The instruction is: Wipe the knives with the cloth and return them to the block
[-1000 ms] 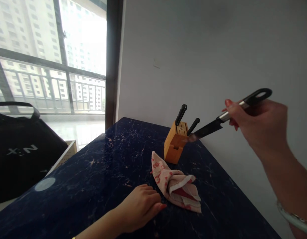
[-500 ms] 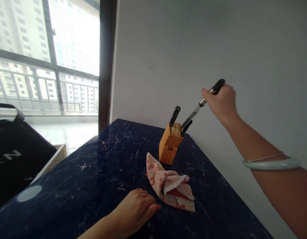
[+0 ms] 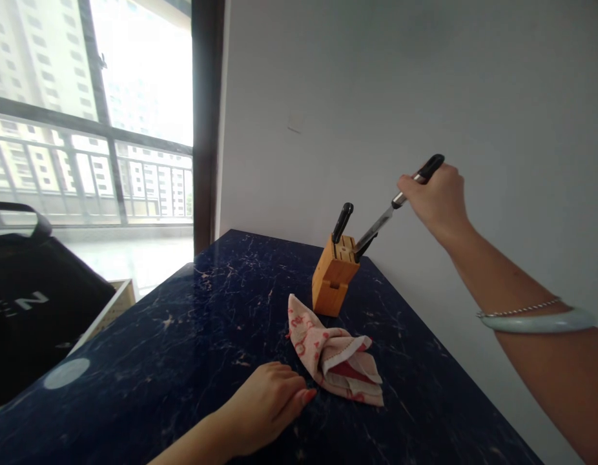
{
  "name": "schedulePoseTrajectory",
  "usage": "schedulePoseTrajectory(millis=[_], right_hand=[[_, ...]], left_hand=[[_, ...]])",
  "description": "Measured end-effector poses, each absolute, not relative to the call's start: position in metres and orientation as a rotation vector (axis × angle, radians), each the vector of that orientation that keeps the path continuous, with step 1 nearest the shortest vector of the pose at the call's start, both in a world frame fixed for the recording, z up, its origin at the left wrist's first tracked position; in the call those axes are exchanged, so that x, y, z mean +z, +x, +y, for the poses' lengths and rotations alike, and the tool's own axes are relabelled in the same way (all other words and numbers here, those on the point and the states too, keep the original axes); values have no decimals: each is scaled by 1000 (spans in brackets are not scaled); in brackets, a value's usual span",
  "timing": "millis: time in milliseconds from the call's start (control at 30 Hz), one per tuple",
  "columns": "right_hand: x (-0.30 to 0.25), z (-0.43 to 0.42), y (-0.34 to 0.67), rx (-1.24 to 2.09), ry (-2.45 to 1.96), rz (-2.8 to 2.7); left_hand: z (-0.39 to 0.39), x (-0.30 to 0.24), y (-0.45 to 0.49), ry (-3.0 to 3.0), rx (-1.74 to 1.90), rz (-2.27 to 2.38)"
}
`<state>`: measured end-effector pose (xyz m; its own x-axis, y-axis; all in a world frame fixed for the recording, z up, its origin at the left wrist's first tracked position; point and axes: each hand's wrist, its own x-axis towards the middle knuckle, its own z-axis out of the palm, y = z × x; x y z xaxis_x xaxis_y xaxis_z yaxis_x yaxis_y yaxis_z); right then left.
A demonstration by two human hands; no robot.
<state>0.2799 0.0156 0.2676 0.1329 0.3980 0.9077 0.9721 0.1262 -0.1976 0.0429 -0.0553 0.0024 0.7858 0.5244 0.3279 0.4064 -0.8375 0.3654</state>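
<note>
- Clasping a kitchen knife by its black-and-silver handle in the right hand, with a narrow grip closed around it.
- Slanting down to the left now, from the raised handle to the top of the wooden knife block; a second ago, pointing across to the block's right side, with a blurred tip.
- Shifted left and farther away since then, from near at the right to above and right of the block; hardly changed from half a second ago.
- Meeting the block's top at its right side; cannot tell how deep in a slot.
- Standing upright on the far part of the dark-blue marbled worktop, as before, with a black knife handle at the left and another black handle at the right, partly behind the blade.
- Resting the left hand on the near worktop, unmoved, with fingers curled under; cannot tell the grip inside.
- Lying folded just right of it, near the block: a pink patterned towel, unchanged.
</note>
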Motion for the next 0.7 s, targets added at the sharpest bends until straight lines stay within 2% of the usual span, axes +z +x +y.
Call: schedulePoseTrajectory(millis=[400,700], right_hand=[[249,28,274,-702,-1447,-1574],[201,69,277,-782,-1781,-1724]], left_hand=[[-54,2,43,2706,582,739],[-53,2,43,2753,583,771]])
